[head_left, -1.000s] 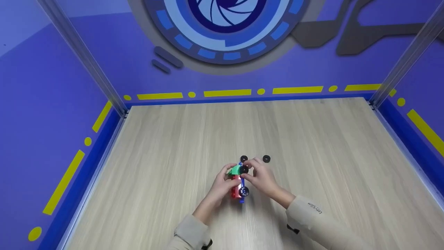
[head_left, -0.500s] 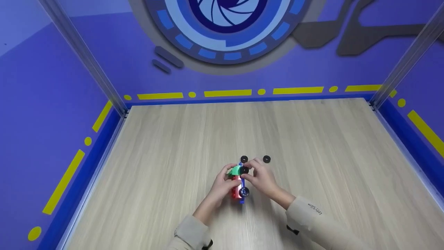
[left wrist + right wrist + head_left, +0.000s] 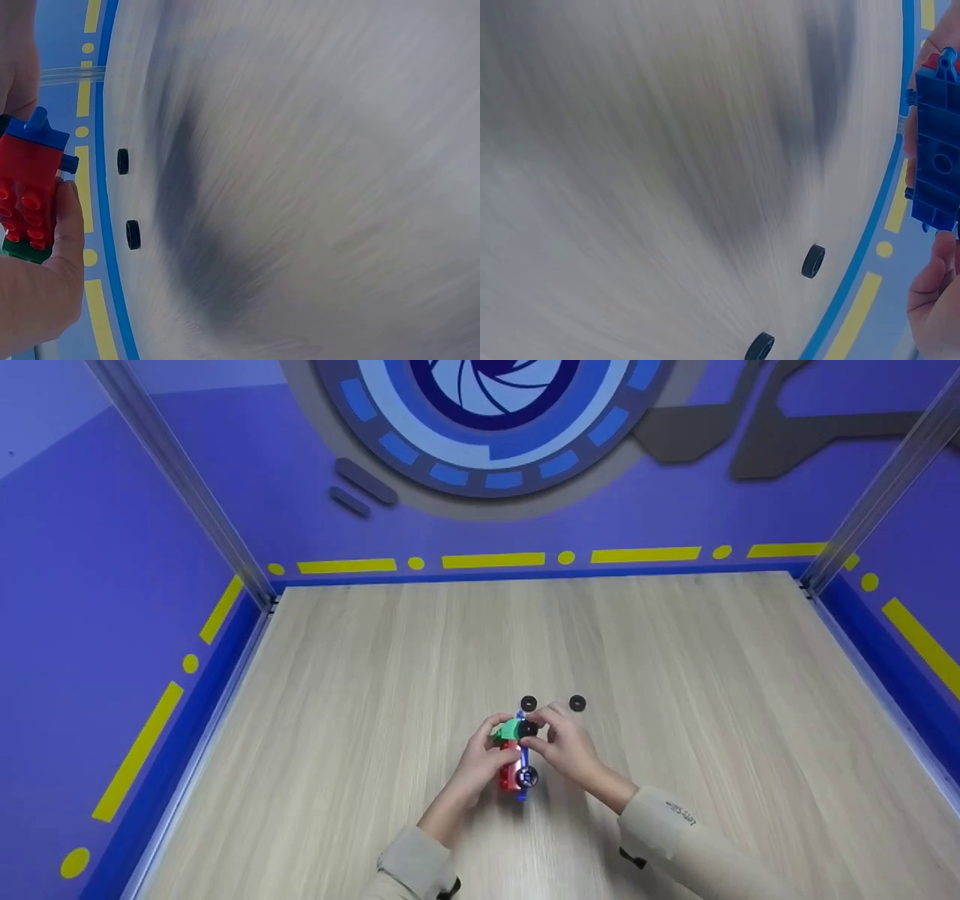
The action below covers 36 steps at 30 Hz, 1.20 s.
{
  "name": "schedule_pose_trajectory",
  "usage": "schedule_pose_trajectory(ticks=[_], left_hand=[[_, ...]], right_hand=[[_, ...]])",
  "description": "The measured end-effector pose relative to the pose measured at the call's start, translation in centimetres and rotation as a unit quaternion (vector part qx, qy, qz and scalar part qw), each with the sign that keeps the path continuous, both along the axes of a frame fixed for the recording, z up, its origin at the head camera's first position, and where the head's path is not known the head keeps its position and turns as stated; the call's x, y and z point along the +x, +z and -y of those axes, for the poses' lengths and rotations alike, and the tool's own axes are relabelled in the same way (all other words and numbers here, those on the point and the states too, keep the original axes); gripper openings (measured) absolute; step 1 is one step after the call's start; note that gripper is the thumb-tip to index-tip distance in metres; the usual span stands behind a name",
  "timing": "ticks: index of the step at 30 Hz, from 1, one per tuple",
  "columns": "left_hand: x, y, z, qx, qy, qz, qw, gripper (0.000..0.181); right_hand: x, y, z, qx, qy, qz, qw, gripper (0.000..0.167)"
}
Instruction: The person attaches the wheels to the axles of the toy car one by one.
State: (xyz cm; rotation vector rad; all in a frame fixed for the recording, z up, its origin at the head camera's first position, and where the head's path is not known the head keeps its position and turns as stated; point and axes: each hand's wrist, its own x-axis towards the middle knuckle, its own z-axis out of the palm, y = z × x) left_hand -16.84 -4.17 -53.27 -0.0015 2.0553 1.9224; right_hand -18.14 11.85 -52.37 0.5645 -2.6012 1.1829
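My left hand grips a toy block car made of a red brick, a green block and a blue chassis. The car is held on its side, wheel side facing right. Thumb and fingers of my right hand pinch a black wheel against the chassis side by the green block. Whether this wheel sits fully on its axle cannot be seen. Another wheel is on the chassis end nearer me. The right wrist view shows the chassis underside with bare axle stubs on one long edge.
Two loose black wheels, a left one and a right one, lie on the wooden table just beyond the hands. Blue printed panels wall the back and both sides.
Both hands keep almost the same place and hold. The car's near end, with its wheel, has shifted very slightly toward me.
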Motion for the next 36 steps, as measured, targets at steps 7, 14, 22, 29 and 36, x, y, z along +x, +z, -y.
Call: schedule_pose_trajectory(ticks=[7, 14, 22, 29, 36], left_hand=[[0.0, 0.0, 0.0, -0.004, 0.0, -0.004, 1.0, 0.048], [-0.1, 0.2, 0.2, 0.025, -0.003, 0.005, 0.9997, 0.049], [0.1, 0.4, 0.3, 0.002, -0.011, -0.011, 0.9999, 0.048], [0.9, 2.9, 0.3, 0.019, -0.023, -0.02, 0.9994, 0.046], [0.8, 2.8, 0.6, 0.011, -0.038, -0.032, 0.9987, 0.046]], right_hand=[[0.1, -0.2, 0.0, 0.009, -0.001, -0.006, 0.9999, 0.025], [0.2, -0.4, 0.0, 0.027, 0.006, -0.053, 0.9982, 0.024], [0.4, -0.2, 0.2, 0.022, -0.008, -0.039, 0.999, 0.023], [0.4, 0.0, 0.2, 0.001, -0.018, -0.016, 0.9997, 0.024], [0.4, 0.1, 0.2, -0.01, -0.014, 0.002, 0.9999, 0.024]])
